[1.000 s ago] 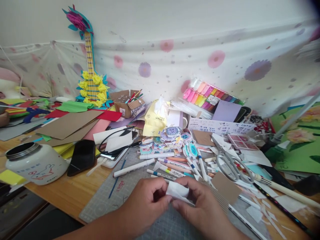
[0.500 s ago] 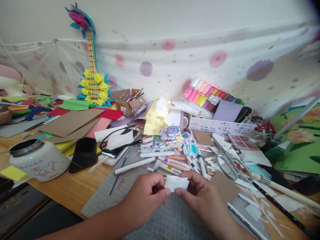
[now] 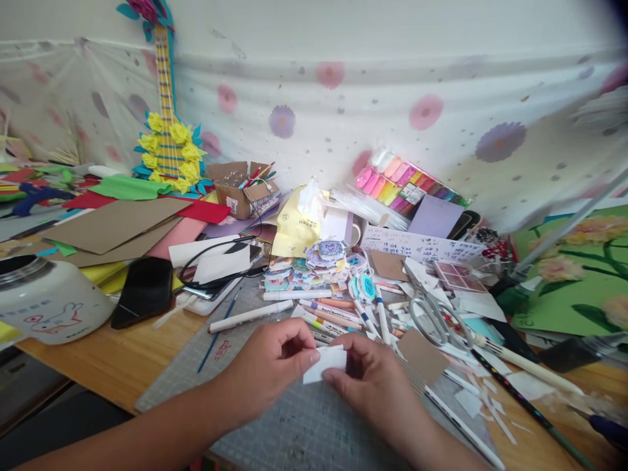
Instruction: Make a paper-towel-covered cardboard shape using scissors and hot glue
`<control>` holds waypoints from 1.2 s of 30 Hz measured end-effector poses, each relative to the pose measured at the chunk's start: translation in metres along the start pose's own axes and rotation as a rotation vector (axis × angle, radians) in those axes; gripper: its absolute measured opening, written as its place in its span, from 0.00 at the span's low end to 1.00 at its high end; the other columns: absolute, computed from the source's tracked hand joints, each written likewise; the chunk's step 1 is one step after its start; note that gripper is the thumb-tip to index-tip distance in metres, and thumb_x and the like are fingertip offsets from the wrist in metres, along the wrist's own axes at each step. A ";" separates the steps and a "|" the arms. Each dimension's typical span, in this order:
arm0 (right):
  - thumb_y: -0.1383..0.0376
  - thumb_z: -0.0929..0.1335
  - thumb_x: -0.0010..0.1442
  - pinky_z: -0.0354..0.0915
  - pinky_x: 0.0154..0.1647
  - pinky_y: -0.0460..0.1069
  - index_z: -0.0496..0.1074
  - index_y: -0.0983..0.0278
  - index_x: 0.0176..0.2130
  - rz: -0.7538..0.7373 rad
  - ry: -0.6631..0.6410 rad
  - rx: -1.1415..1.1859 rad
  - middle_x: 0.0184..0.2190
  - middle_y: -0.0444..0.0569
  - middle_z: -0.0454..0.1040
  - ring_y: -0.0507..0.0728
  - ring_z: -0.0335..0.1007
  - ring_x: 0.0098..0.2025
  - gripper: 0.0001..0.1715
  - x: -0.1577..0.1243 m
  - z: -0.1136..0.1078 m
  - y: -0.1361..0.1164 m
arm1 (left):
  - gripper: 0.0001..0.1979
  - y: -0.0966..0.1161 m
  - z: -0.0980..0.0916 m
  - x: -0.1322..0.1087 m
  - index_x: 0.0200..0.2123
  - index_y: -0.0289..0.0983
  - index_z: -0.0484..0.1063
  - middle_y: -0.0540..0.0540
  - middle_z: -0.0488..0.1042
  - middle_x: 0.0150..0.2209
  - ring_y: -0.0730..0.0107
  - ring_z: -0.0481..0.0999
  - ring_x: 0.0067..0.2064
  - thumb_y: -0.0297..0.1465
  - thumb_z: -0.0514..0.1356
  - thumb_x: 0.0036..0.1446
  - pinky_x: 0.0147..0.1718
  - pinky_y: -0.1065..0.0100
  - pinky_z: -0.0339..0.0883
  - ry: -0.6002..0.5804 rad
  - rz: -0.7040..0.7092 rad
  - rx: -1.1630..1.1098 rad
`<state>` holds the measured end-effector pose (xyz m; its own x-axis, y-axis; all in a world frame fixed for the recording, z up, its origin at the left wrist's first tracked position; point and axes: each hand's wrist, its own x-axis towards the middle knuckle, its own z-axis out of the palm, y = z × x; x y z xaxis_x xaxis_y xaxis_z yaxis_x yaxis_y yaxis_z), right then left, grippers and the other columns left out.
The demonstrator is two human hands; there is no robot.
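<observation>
A small folded piece of white paper (image 3: 324, 365) is held between my two hands, above a grey cutting mat (image 3: 284, 418). My left hand (image 3: 267, 366) pinches its upper left side with thumb and forefinger. On the right side, the thumb and fingers of my right hand (image 3: 367, 376) grip the same paper. Just beyond my hands lie several markers (image 3: 333, 314) and a pile of paper cutouts with coloured round patterns (image 3: 326, 255). A white marker (image 3: 251, 316) rests on the mat past my left hand.
Large scissors (image 3: 434, 311) lie to the right, near a brown cardboard square (image 3: 422, 355) and paper scraps. At left stand a white jar (image 3: 59, 301) and a dark phone (image 3: 143, 294). A cardboard box (image 3: 240, 193) and a yellow paper guitar (image 3: 171, 144) are at the back.
The view has shifted, so the scene sits further left and higher. The paper has tilted, its left end now lower, and my left thumb has moved to its upper edge.
</observation>
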<state>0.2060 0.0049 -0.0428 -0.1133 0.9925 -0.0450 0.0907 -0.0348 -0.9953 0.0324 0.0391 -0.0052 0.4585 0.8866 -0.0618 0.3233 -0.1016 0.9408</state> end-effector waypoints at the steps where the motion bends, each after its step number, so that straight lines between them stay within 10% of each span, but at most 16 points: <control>1: 0.65 0.71 0.48 0.58 0.28 0.46 0.71 0.64 0.31 0.003 -0.017 0.012 0.24 0.42 0.70 0.52 0.62 0.27 0.07 0.000 0.000 -0.001 | 0.05 0.000 0.000 0.000 0.26 0.36 0.68 0.54 0.65 0.24 0.72 0.63 0.27 0.31 0.58 0.52 0.27 0.71 0.56 0.011 0.006 0.007; 36: 0.52 0.69 0.51 0.51 0.25 0.46 0.67 0.66 0.21 0.039 -0.205 -0.041 0.19 0.43 0.63 0.51 0.55 0.23 0.21 0.003 -0.004 -0.009 | 0.05 -0.005 -0.003 0.002 0.28 0.35 0.71 0.52 0.70 0.26 0.70 0.67 0.30 0.32 0.61 0.49 0.31 0.70 0.60 -0.009 -0.017 -0.118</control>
<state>0.2092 0.0092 -0.0339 -0.3077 0.9457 -0.1042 0.1387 -0.0638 -0.9883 0.0292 0.0425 -0.0092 0.4614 0.8835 -0.0807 0.2317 -0.0322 0.9723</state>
